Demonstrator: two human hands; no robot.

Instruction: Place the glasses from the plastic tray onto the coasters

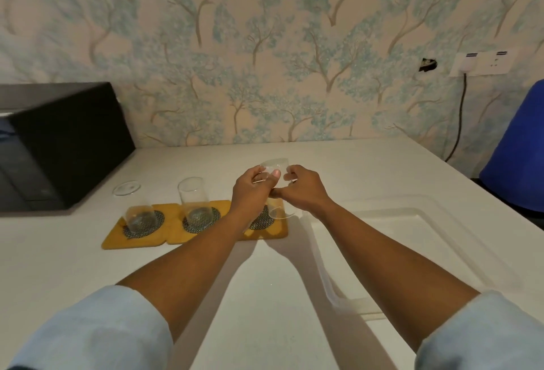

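Three yellow wooden coasters with dark mesh centres lie in a row on the white table. A short clear glass [140, 218] stands on the left coaster [117, 238]. On the middle coaster [176, 238] stands a taller clear glass [195, 202]. Both my hands hold a third clear glass [278, 190], tilted, just above the right coaster [278, 230]. My left hand [253, 190] grips its left side and my right hand [303, 190] its right side. The clear plastic tray [426, 252] lies on the table at the right, under my right forearm, with no glass visible in it.
A black box-shaped appliance [64, 146] stands at the table's back left. A small clear glass disc [127, 188] lies beside it. A blue chair [518, 152] is at the far right, below a wall socket [482, 62] with a black cable.
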